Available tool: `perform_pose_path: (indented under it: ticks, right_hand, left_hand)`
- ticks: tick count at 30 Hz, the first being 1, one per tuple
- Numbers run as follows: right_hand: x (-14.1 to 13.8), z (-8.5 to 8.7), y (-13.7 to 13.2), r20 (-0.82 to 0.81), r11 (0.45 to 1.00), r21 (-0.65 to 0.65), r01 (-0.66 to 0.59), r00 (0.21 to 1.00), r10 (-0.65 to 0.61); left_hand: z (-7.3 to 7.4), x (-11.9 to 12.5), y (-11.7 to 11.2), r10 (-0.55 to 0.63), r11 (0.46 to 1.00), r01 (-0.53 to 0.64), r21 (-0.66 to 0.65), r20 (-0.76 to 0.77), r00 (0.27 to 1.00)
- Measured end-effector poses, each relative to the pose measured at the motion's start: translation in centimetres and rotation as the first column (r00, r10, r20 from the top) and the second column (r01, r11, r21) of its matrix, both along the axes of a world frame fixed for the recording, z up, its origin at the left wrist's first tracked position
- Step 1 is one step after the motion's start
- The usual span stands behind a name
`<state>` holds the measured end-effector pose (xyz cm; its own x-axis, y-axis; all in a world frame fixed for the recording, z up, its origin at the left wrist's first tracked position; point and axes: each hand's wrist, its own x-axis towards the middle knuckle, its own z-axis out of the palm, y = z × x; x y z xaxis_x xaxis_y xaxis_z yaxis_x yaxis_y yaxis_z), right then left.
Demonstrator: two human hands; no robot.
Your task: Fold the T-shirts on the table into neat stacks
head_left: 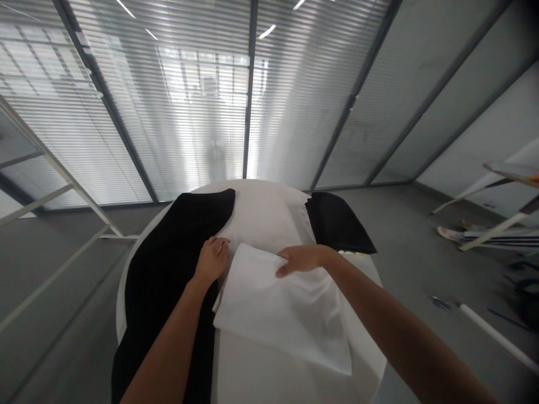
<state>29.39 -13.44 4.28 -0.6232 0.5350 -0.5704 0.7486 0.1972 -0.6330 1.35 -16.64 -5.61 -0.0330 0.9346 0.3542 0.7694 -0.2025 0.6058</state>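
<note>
A folded white garment (278, 314) lies across the middle of the round white table, its near right corner spread toward me. My right hand (303, 260) grips its far edge, with thumb and fingers closed on the fabric. My left hand (213, 259) is just left of the garment, near the inner edge of a long black cloth (164, 280). Its fingers are loosely bent and apart, with nothing visible in them. The black cloth runs down the table's left side and past its near edge.
On the right of the white table (265, 207) lies a flat black piece (337, 221), folded or bag-like. A white metal frame (63, 168) stands at left. Slatted blinds (202, 112) line the far side. At right are white furniture legs (492, 233) and a white pole (497, 334).
</note>
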Motion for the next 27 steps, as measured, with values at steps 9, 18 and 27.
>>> perform_pose_path:
  ticks: [9, 18, 27]
  right_hand:
    - [4.2, 2.5, -2.1, -0.292, 0.998, -0.027, 0.051, 0.955, -0.057]
    - [11.3, 9.3, -0.2, -0.504, 0.756, 0.06, 0.652, 0.673, -0.541]
    - [18.7, 4.3, 6.9, -0.497, 0.308, 0.362, 0.88, 0.461, -0.735]
  left_hand:
    - [-0.1, 0.2, -0.1, -0.024, 0.999, 0.021, -0.042, -0.076, 0.997]
    - [0.0, 0.9, -0.4, 0.011, 0.987, -0.059, -0.15, -0.304, 0.953]
    - [0.1, 1.4, -0.7, 0.016, 0.99, -0.068, -0.123, -0.378, 0.926]
